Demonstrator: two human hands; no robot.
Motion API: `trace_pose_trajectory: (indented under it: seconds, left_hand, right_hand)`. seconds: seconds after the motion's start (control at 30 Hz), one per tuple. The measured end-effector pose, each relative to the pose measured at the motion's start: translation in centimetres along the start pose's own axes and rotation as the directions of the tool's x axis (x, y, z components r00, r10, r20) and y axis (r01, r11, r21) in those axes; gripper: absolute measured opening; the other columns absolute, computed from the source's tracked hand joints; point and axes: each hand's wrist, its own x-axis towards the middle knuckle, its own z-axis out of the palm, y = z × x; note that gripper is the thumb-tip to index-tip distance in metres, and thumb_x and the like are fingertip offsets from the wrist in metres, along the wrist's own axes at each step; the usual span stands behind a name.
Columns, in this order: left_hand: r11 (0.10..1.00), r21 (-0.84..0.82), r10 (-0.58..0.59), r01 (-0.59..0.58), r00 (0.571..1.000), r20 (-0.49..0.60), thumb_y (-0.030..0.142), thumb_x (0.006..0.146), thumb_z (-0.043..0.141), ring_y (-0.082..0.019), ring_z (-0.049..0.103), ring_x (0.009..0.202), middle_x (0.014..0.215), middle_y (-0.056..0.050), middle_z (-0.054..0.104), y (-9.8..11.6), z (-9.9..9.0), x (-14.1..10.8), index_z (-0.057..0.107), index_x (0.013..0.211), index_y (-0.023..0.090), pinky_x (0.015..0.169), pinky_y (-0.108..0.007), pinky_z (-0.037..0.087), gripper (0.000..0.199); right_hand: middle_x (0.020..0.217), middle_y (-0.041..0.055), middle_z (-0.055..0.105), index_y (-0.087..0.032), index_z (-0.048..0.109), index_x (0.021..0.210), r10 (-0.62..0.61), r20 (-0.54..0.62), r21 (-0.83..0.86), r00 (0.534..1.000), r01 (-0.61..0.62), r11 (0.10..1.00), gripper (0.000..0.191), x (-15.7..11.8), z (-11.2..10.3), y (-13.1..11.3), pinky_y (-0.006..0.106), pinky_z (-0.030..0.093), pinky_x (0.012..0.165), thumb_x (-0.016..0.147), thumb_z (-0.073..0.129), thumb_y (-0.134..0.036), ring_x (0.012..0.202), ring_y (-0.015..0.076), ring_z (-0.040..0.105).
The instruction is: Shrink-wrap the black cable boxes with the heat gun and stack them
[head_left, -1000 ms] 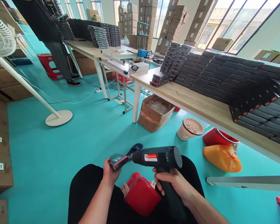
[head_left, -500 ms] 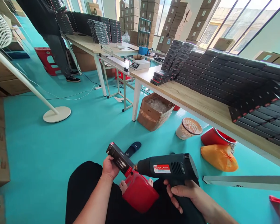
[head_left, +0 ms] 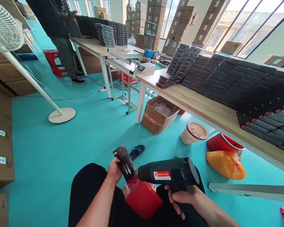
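Note:
My left hand [head_left: 114, 171] grips a slim black box [head_left: 124, 162] with a red lower end, holding it tilted above the floor. A dark heat gun [head_left: 168, 171] with a red and white label fills my right hand [head_left: 182, 198], my fingers wrapped round its handle. Its nozzle points left and meets the box's lower part in the view; whether the two touch, I cannot tell. Between my knees, under the box, is a red plastic stool [head_left: 144, 198].
Right of me runs a long wooden table [head_left: 203, 99] stacked with black boxes [head_left: 217, 75]. Below it are a carton [head_left: 156, 118], a wastebasket [head_left: 191, 134] and an orange bag [head_left: 224, 164]. A white fan [head_left: 61, 115] stands left. Another person [head_left: 61, 47] stands at the far table.
The box has turned in my left hand, so its broad printed face shows more. The heat gun stays beside it. My view has shifted slightly left.

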Motion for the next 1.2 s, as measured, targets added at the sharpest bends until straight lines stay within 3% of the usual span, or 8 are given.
trace_pose_trajectory:
  seconds: [0.07, 0.17, 0.27, 0.37, 0.43, 0.8, 0.97, 1.2]
  left_hand:
    - [0.948, 0.259, 0.184, -0.185, 0.983, 0.026, 0.024, 0.056, 0.059, -0.024, 0.067, 0.074, 0.076, -0.003, 0.073, -0.5, 0.2, 0.2, 0.071, 0.086, 0.018, 0.072, -0.037, 0.054, 0.033]
    - [0.704, 0.574, 0.38, -0.419, 0.904, 0.194, 0.026, 0.058, 0.062, -0.023, 0.065, 0.078, 0.079, -0.002, 0.071, -1.1, 0.3, 0.4, 0.071, 0.082, 0.02, 0.076, -0.036, 0.052, 0.027]
    - [0.505, 0.666, 0.465, -0.549, 0.823, 0.326, 0.027, 0.061, 0.066, -0.025, 0.066, 0.087, 0.09, -0.005, 0.071, -1.5, 0.1, 0.5, 0.074, 0.084, 0.021, 0.084, -0.039, 0.053, 0.025]
    - [0.441, 0.672, 0.514, -0.595, 0.781, 0.355, 0.021, 0.062, 0.063, -0.025, 0.066, 0.095, 0.099, -0.006, 0.071, -1.7, -0.3, 0.6, 0.075, 0.089, 0.022, 0.092, -0.041, 0.052, 0.03]
    - [0.446, 0.665, 0.523, -0.599, 0.777, 0.349, 0.017, 0.062, 0.062, -0.025, 0.066, 0.098, 0.101, -0.006, 0.07, -1.7, -0.5, 0.7, 0.075, 0.089, 0.022, 0.095, -0.042, 0.051, 0.031]
    - [0.743, 0.469, 0.434, -0.477, 0.877, 0.204, -0.002, 0.048, 0.074, -0.03, 0.061, 0.108, 0.101, -0.005, 0.068, -0.8, 0.7, -0.3, 0.077, 0.076, 0.025, 0.101, -0.038, 0.048, 0.04]
    - [0.824, 0.393, 0.399, -0.407, 0.911, 0.106, -0.005, 0.049, 0.069, -0.027, 0.062, 0.099, 0.09, -0.003, 0.069, -0.6, 0.5, -0.2, 0.075, 0.076, 0.022, 0.097, -0.035, 0.047, 0.038]
    - [0.712, 0.552, 0.429, -0.433, 0.891, 0.147, 0.003, 0.055, 0.067, -0.026, 0.064, 0.094, 0.091, -0.004, 0.073, -1.4, -0.5, 1.0, 0.077, 0.085, 0.021, 0.095, -0.037, 0.046, 0.036]
  right_hand:
    - [0.071, 0.004, 0.066, -0.013, 0.07, 0.094, -0.03, -0.023, 0.04, 0.999, 0.031, 0.999, 0.034, 0.3, 0.4, -0.6, 0.028, 0.043, 0.052, 0.07, 0.074, -0.037, 0.057, 0.0156, 0.056]
    - [0.063, 0.0023, 0.065, -0.013, 0.068, 0.095, -0.078, -0.091, 0.07, 0.993, 0.085, 0.994, 0.035, 1.3, 1.4, -1.4, 0.028, 0.043, 0.053, 0.07, 0.074, -0.037, 0.055, 0.0151, 0.055]
    - [0.059, 0.0021, 0.065, -0.012, 0.068, 0.095, -0.075, 0.006, 0.037, 0.997, 0.075, 0.997, 0.033, 2.5, 2.6, -2.1, 0.028, 0.043, 0.052, 0.07, 0.073, -0.033, 0.051, 0.0147, 0.054]
    - [0.054, -0.0005, 0.063, -0.014, 0.065, 0.093, -0.076, -0.058, 0.0, 0.995, 0.076, 0.997, 0.03, 3.3, 3.3, -2.6, 0.028, 0.043, 0.052, 0.069, 0.071, -0.029, 0.049, 0.014, 0.053]
    - [0.052, -0.0016, 0.063, -0.015, 0.063, 0.094, -0.056, -0.123, -0.012, 0.991, 0.055, 0.998, 0.03, 3.5, 3.3, -2.9, 0.027, 0.042, 0.051, 0.068, 0.07, -0.029, 0.047, 0.0138, 0.053]
    - [0.052, -0.0019, 0.062, -0.016, 0.063, 0.09, -0.067, 0.023, -0.074, 0.997, 0.069, 0.995, 0.025, 3.8, 4.2, -3.2, 0.028, 0.042, 0.049, 0.067, 0.069, -0.022, 0.048, 0.0149, 0.053]
    - [0.056, -0.0011, 0.063, -0.014, 0.064, 0.091, -0.069, -0.185, -0.029, 0.98, 0.064, 0.998, 0.028, 4.2, 2.0, -3.4, 0.028, 0.042, 0.05, 0.068, 0.071, -0.027, 0.049, 0.0136, 0.054]
    - [0.063, 0.0007, 0.065, -0.013, 0.067, 0.092, -0.078, -0.168, -0.01, 0.983, 0.077, 0.997, 0.029, 3.5, 0.4, -3.1, 0.028, 0.041, 0.049, 0.068, 0.073, -0.028, 0.05, 0.0139, 0.055]
